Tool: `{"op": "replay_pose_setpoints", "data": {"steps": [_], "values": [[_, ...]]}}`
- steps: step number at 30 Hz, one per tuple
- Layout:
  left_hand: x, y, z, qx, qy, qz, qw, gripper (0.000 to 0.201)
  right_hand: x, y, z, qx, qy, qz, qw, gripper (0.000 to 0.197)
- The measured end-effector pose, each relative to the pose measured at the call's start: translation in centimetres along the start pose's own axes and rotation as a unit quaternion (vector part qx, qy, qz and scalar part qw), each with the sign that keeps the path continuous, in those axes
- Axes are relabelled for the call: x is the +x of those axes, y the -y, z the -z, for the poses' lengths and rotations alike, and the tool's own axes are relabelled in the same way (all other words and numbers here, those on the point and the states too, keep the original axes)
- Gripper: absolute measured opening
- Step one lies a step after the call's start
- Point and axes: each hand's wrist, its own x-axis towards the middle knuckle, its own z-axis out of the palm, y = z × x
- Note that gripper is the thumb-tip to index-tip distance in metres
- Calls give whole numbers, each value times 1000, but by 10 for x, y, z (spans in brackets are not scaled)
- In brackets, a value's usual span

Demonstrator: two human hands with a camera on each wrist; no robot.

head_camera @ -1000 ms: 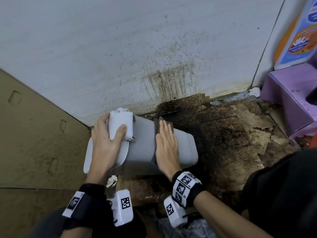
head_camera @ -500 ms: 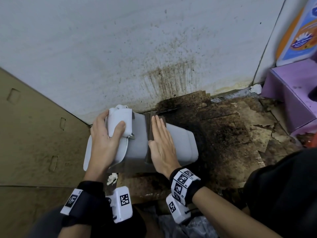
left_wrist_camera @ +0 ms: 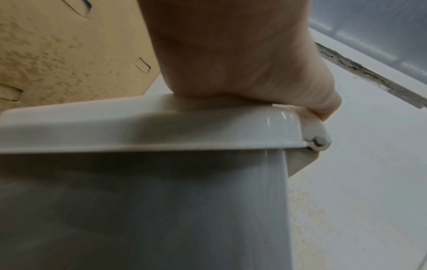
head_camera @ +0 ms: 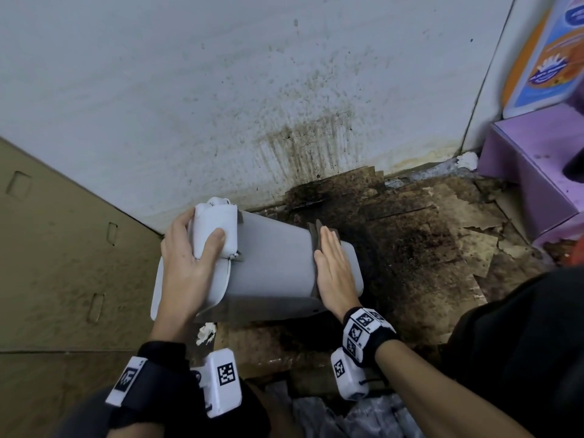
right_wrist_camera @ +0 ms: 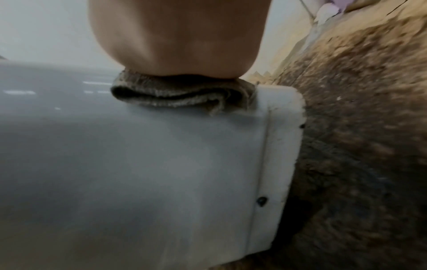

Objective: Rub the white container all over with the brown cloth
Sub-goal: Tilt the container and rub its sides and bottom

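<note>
The white container (head_camera: 271,263) lies on its side on the dirty floor, lid end to the left, base to the right. My left hand (head_camera: 189,257) grips the lid's raised hinge block (head_camera: 216,226), thumb on top and fingers curled round its far side. My right hand (head_camera: 333,263) lies flat with straight fingers on the folded brown cloth (head_camera: 314,238), pressing it onto the container's upper side near the base. In the right wrist view the cloth (right_wrist_camera: 180,95) is bunched under my palm by the container's base edge (right_wrist_camera: 282,127). The left wrist view shows my left hand (left_wrist_camera: 242,69) on the lid (left_wrist_camera: 161,126).
A stained white wall (head_camera: 252,90) stands just behind the container. Brown cardboard (head_camera: 63,263) lies to the left, and dark, torn, soiled cardboard (head_camera: 442,241) to the right. A purple box (head_camera: 537,172) sits at the far right. A small white scrap (head_camera: 206,331) lies in front of the container.
My right hand has slid the cloth along the container, first a little toward the lid, then right to the base end. The left hand has kept its grip.
</note>
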Motion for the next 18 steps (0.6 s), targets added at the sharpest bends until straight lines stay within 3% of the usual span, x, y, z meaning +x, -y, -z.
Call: {"op": "replay_pose_setpoints", "data": {"steps": [4,11,18], "values": [[-1,0,0,11,-1,2,1000,85,-2,36,-11,17,-7,4,1000,68],[-1,0,0,22,-2,-5,1000,85,-18,107,-35,16,13,113,993,72],[-2,-2,-3,22,1,-8,1000,85,-18,69,-24,-5,-27,159,987,57]]}}
